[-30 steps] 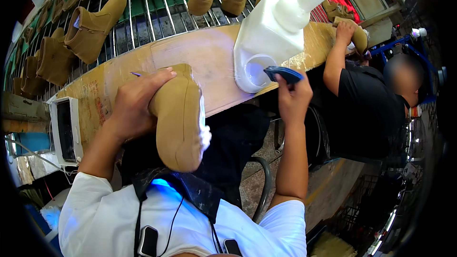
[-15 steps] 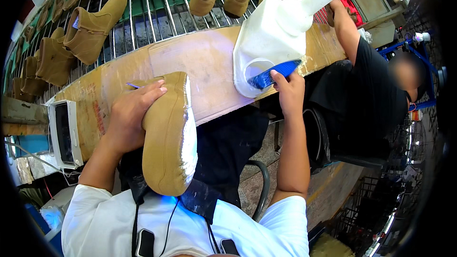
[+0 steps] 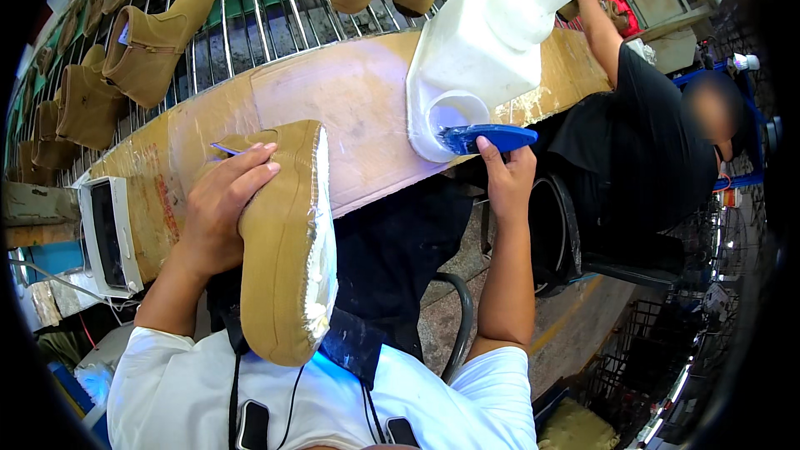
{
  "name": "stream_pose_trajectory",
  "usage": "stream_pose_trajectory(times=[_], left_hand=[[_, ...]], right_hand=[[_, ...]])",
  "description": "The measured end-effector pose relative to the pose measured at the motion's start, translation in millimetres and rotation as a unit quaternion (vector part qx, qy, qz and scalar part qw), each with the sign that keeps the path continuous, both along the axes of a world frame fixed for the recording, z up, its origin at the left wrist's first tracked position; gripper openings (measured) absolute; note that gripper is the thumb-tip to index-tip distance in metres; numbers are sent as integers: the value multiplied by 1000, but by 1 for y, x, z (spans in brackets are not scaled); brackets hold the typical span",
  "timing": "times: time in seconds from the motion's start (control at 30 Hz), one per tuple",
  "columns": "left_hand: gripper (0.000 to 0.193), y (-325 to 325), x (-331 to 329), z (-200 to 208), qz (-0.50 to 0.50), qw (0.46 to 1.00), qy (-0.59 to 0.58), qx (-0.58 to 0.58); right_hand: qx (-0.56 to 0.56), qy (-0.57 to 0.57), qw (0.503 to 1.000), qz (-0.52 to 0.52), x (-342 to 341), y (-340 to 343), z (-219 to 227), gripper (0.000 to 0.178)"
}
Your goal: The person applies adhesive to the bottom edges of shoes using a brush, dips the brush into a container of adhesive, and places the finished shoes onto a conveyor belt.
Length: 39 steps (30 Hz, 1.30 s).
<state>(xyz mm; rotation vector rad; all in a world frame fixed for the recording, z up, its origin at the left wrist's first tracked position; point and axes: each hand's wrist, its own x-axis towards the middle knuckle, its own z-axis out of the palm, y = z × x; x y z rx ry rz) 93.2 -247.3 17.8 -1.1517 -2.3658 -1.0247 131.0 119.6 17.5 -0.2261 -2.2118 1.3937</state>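
Note:
My left hand [image 3: 227, 204] grips a tan boot upper [image 3: 279, 258] from its left side, held over my lap with the toe toward me. Along the boot's right side the underside shows white and looks coated. In my right hand [image 3: 506, 179], closed on its handle, is a blue brush [image 3: 487, 138]. The brush's bristle end reaches into the round mouth at the foot of a white plastic container [image 3: 475, 58], which has a long spout pointing up and right. What lies inside the mouth is mostly hidden.
A cardboard-covered bench [image 3: 333, 108] lies ahead, with a metal-bar rack [image 3: 258, 8] behind it bearing several tan boots [image 3: 154, 37]. A white-framed box [image 3: 112, 237] stands at the left end. Another person in black [image 3: 642, 150] sits close on the right.
The brush has turned from tilted to nearly level, and its tip has gone into the container's mouth. The boot has shifted slightly left and toward me.

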Motion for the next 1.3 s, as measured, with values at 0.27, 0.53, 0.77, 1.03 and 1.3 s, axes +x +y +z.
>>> stream_pose_trajectory(times=[0.27,0.53,0.77,1.03,1.3], left_hand=[[59,-3,5,-6,2,999,34,-5],[58,-3,17,-17,9,999,48,6],[53,-3,18,-23,5,998,65,16],[45,-3,20,-28,0,998,61,20],[42,-2,20,-31,10,997,69,18]], right_hand=[[-200,9,979,-31,7,-18,-8,13],[-480,-17,875,54,4,-116,-15,14],[-344,-12,937,49,-51,-138,-38,15],[-323,4,943,84,-28,-143,-19,11],[-288,-10,953,90,9,-146,-4,17]])
